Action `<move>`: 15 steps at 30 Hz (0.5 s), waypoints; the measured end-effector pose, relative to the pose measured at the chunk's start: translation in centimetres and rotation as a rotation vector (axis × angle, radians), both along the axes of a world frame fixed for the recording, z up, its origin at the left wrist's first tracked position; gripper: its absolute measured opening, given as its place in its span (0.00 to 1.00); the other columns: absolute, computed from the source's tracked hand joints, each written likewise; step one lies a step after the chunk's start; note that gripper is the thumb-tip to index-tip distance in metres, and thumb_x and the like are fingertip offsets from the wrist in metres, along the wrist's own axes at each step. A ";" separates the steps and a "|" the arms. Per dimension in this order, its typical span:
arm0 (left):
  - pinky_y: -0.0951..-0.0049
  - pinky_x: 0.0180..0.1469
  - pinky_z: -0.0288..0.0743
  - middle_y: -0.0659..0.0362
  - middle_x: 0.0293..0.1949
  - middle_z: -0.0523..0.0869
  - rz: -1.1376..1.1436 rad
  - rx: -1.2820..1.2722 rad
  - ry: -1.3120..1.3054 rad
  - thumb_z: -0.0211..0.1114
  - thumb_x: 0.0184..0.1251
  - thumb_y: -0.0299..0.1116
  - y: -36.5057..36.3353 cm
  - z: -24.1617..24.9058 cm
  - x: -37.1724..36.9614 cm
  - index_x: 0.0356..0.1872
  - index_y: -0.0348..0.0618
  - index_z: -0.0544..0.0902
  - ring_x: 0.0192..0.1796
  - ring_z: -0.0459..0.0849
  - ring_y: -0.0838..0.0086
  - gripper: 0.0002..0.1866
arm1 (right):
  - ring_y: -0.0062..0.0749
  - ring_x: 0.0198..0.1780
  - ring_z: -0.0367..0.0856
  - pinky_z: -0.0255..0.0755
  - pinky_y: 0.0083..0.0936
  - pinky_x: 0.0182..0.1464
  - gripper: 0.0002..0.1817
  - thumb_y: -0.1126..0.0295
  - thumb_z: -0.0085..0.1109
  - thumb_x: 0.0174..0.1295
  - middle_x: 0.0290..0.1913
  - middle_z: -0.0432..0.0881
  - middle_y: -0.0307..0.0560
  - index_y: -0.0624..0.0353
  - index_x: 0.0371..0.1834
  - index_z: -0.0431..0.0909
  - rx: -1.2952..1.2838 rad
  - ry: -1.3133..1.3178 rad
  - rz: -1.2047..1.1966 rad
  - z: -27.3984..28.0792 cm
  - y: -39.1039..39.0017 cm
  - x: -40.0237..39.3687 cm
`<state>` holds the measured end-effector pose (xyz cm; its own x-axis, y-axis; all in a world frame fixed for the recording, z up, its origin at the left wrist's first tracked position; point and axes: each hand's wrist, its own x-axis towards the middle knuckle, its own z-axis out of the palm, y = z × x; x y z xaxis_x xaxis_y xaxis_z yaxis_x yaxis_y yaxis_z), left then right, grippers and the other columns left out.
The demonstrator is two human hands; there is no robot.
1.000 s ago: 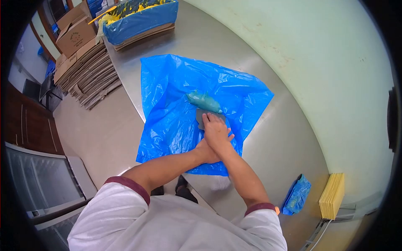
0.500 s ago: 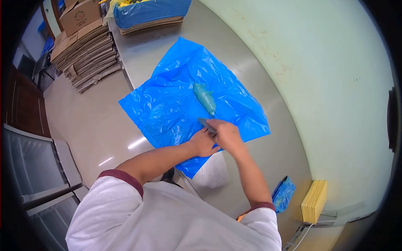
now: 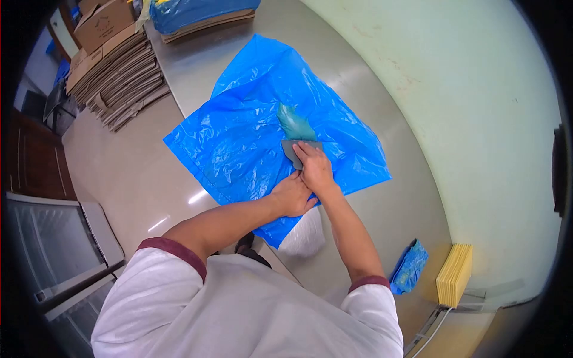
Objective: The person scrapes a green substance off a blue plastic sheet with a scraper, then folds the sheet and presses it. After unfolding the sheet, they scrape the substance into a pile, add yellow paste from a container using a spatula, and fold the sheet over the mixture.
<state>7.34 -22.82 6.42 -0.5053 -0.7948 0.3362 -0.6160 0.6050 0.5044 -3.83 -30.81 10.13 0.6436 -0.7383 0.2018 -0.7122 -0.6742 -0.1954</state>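
Note:
A large blue plastic bag [image 3: 239, 143] lies spread and wrinkled on the metal table. Through its film, near the middle, shows a pale green, soft-looking lump [image 3: 295, 124]. My right hand [image 3: 317, 170] grips a flat grey scraper [image 3: 292, 153], whose straight edge meets the near end of the lump. Just below it, my left hand [image 3: 291, 196] holds the near part of the bag down against the table. Some of its fingers are hidden by my right hand. A whitish translucent bundle [image 3: 303, 234] sticks out under the bag's near edge.
Stacked flat cardboard [image 3: 128, 77] stands at the far left, with a box [image 3: 104, 27] on top. A blue-lined container [image 3: 200, 18] sits at the table's far end. Crumpled blue plastic [image 3: 410, 267] and a yellow block [image 3: 455, 275] lie right, by the pale wall [image 3: 465, 119].
My right hand has moved the scraper away from me, and its blade now lies flatter and touches the lump. The lump looks shorter and wider. My left hand stays on the bag.

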 end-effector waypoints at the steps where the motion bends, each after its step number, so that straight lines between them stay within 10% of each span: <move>1: 0.48 0.71 0.63 0.36 0.68 0.72 0.010 -0.090 0.009 0.55 0.69 0.49 0.0 -0.1 -0.1 0.69 0.39 0.70 0.69 0.70 0.43 0.33 | 0.52 0.65 0.78 0.71 0.49 0.67 0.26 0.74 0.58 0.56 0.65 0.79 0.54 0.56 0.62 0.81 -0.031 -0.011 0.001 0.0 0.0 -0.1; 8: 0.51 0.78 0.49 0.43 0.73 0.68 -0.099 0.367 -0.124 0.50 0.72 0.51 0.2 2.1 0.1 0.72 0.35 0.67 0.77 0.60 0.49 0.35 | 0.54 0.56 0.84 0.78 0.43 0.58 0.23 0.76 0.58 0.54 0.58 0.84 0.55 0.59 0.56 0.83 0.147 0.110 -0.104 4.2 3.7 3.1; 15: 0.51 0.78 0.50 0.42 0.76 0.64 0.119 -0.138 -0.151 0.45 0.74 0.51 0.7 -0.6 -0.8 0.75 0.35 0.63 0.78 0.59 0.49 0.36 | 0.53 0.54 0.84 0.78 0.46 0.56 0.21 0.75 0.56 0.57 0.52 0.85 0.57 0.61 0.56 0.79 -0.174 0.063 -0.181 -0.1 1.8 5.8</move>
<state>6.58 -22.14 5.77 -0.4636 -0.8037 0.3731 -0.7495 0.5803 0.3187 1.98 -29.02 10.01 0.5194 -0.8002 0.2997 -0.8314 -0.5543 -0.0393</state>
